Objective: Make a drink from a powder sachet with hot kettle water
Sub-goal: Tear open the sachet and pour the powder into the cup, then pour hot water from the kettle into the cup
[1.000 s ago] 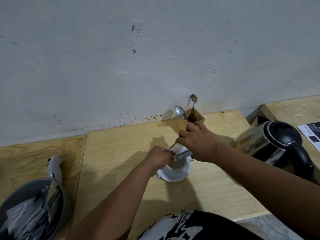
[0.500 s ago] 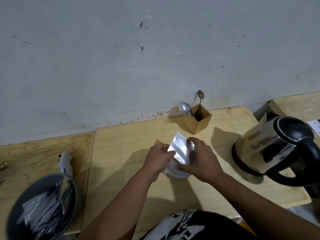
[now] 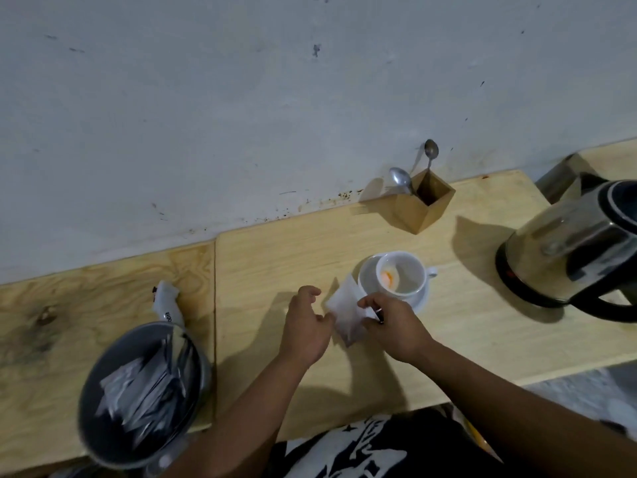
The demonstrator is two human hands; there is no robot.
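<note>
Both hands hold 1 silvery sachet (image 3: 345, 313) just above the bench (image 3: 465, 326): the left hand (image 3: 305, 324) pinches its near left edge, and the right hand (image 3: 391, 324) grips its right side with curled fingers. Just beyond the right hand, a white cup (image 3: 405, 272) with orange powder at its bottom stands on a saucer (image 3: 367, 281). The kettle (image 3: 572, 250) sits well right of the right hand. A bowl of sachets (image 3: 143, 391) lies left of the left hand.
</note>
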